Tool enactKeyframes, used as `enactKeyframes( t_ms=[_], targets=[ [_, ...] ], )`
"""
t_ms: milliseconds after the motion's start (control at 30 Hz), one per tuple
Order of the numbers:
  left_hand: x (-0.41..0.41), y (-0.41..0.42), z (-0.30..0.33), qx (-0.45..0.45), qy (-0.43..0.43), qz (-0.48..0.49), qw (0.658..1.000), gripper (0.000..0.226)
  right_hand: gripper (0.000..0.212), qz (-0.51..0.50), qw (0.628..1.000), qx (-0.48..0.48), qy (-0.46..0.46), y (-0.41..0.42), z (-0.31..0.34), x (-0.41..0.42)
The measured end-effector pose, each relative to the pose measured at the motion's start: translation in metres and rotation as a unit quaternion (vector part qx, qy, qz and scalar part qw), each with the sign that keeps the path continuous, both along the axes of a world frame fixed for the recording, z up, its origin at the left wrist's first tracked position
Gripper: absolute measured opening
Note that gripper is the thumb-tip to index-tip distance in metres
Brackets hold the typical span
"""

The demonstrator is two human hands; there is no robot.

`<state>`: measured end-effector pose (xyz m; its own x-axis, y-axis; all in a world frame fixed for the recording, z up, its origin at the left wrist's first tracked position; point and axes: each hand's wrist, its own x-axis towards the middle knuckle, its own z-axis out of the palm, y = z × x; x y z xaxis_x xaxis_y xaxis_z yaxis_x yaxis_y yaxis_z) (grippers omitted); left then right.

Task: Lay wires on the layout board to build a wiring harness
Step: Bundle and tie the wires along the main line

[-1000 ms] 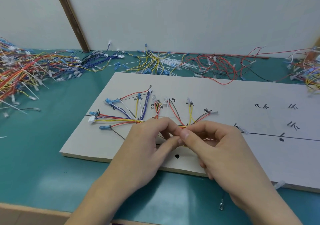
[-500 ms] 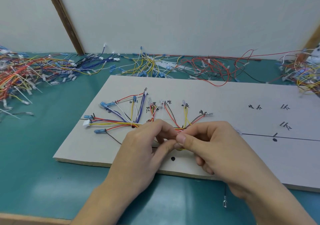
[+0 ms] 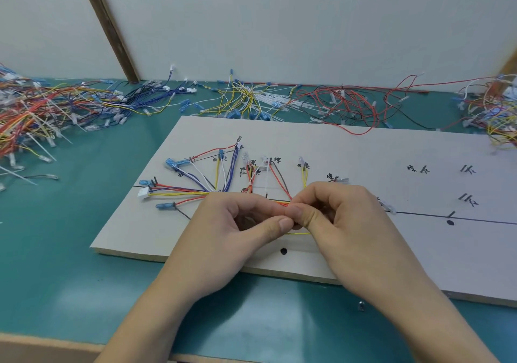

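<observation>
A grey layout board (image 3: 349,150) with black marks and handwritten labels lies on the teal table. Several coloured wires with blue and white terminals fan out over its left part and join into one wire bundle (image 3: 184,193) along a black line. My left hand (image 3: 235,234) and my right hand (image 3: 344,222) meet at the board's middle. Both pinch the wire bundle between thumb and fingers, thumb tips touching. A yellow wire (image 3: 298,233) shows just below my thumbs. The bundle's stretch under my hands is hidden.
Loose wire piles lie along the back of the table: a big mixed heap (image 3: 36,116) at left, yellow and white ones (image 3: 246,99) in the middle, red and black ones (image 3: 347,105) further right, another heap (image 3: 498,113) at far right. A small metal terminal (image 3: 361,305) hangs below the board's front edge.
My hands have stayed together on the bundle, with only small finger shifts. The camera has tilted, so the board sits a little higher and further left in view.
</observation>
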<state>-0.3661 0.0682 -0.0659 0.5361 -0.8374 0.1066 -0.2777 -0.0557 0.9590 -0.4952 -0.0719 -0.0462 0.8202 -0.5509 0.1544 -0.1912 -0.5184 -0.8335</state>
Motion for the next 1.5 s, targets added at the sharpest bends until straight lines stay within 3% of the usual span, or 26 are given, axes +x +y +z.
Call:
enactKeyframes(
  t_ms=[333, 933, 1067, 1500],
  targets=[
    [0.002, -0.002, 0.003, -0.001, 0.038, 0.014, 0.999, 0.01, 0.022, 0.008, 0.999, -0.033, 0.011, 0.001, 0.003, 0.008],
    [0.002, -0.003, 0.005, -0.002, 0.116, -0.001, 0.993, 0.012, 0.028, 0.036, 0.998, 0.048, -0.017, -0.008, 0.017, 0.018],
    [0.002, -0.002, 0.006, 0.01, 0.1, -0.003, 0.995, 0.012, 0.028, 0.035, 0.998, 0.041, -0.033, -0.009, 0.018, 0.018],
    [0.006, 0.002, 0.003, 0.056, -0.002, -0.022, 0.998, 0.008, 0.032, -0.024, 0.971, 0.2, -0.131, -0.004, 0.017, 0.023]
  ],
)
